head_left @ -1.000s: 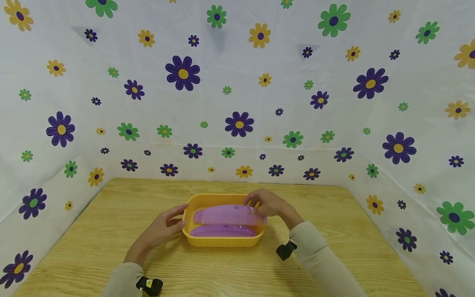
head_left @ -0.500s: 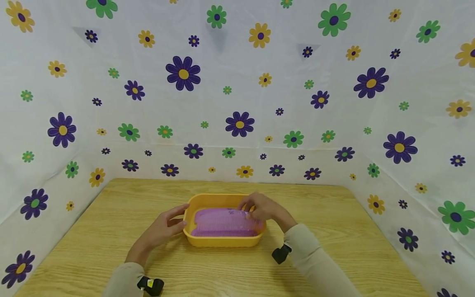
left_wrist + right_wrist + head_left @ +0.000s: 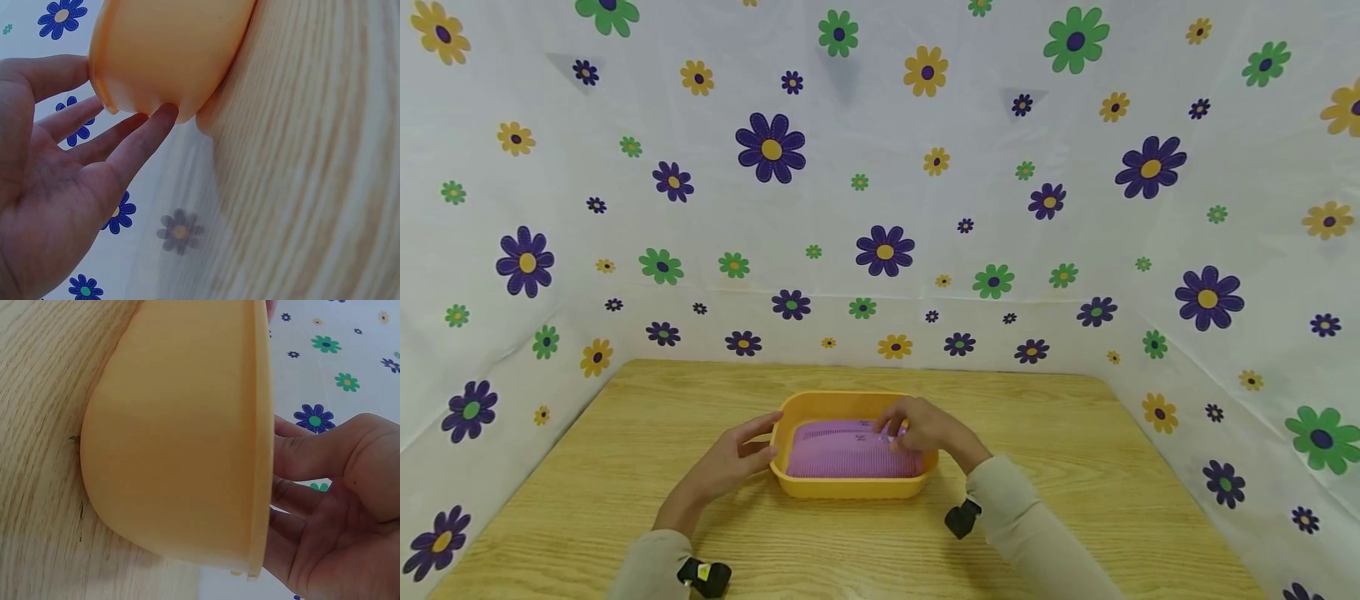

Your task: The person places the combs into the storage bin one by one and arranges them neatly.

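Observation:
A yellow plastic tub (image 3: 853,488) stands on the table with pale purple combs inside. The front comb (image 3: 842,461) has its teeth toward me and overlaps a second comb (image 3: 829,428) behind it. My right hand (image 3: 928,427) reaches over the tub's right side and pinches the front comb near its right end; in the right wrist view the tub's wall (image 3: 181,431) hides the fingertips. At the left end, my left hand (image 3: 726,467) touches the tub from outside, with extended fingers (image 3: 140,140) against its wall in the left wrist view.
The wood-grain table (image 3: 820,550) carries the tub near its middle. Behind it and on both sides hangs a white sheet (image 3: 820,208) printed with flowers. A black wrist camera (image 3: 962,518) sits on the right sleeve, another black camera (image 3: 703,577) on the left.
My right hand has lowered the comb it holds into the tub and moved it left and toward me, over the other comb. The left hand has stayed at the tub's left end.

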`<state>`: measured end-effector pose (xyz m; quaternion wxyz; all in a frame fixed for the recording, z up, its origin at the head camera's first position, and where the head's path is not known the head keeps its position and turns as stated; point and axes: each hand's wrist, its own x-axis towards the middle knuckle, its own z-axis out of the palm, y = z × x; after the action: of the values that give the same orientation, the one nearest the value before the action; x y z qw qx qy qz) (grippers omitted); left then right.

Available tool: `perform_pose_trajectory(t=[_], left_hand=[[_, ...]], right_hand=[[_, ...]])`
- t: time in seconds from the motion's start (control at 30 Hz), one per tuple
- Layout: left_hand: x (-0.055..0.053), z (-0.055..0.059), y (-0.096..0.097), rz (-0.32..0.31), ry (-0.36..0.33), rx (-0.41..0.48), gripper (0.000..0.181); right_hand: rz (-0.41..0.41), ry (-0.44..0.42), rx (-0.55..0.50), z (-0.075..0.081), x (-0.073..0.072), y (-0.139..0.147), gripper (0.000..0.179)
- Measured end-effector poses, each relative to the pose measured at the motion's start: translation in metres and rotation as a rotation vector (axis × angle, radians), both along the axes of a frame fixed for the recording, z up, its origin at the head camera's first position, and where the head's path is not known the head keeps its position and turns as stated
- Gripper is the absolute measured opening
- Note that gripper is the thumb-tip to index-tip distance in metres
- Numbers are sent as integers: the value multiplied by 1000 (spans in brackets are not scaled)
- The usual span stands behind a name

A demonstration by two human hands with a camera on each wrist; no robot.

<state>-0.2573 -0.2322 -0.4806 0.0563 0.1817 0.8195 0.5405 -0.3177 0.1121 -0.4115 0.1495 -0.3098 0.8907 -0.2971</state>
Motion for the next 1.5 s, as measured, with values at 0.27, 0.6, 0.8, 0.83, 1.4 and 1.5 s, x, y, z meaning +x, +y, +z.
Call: perform_pose_trajectory(t=[0.27,0.6,0.8,0.83,1.4,1.5], left_hand=[[1,1,0,10,-11,-8,63],[1,2,1,11,-16,5,63],[1,2,1,17,-15,-1,63],[1,2,2,15,-12,-1,63],[5,-1,3,13,-5,3,63],[5,0,3,15,-2,1,63]], right_hand=[[-66,-30,3,-4,4,-5,29],[-63,24,69,-10,5,-12,24],[-75,6,92,-9,9,-14,25],[-76,2,95,-9,10,-14,25],[-126,-6,138,-15,19,-18,25],[-136,12,134,-14,19,-18,23]])
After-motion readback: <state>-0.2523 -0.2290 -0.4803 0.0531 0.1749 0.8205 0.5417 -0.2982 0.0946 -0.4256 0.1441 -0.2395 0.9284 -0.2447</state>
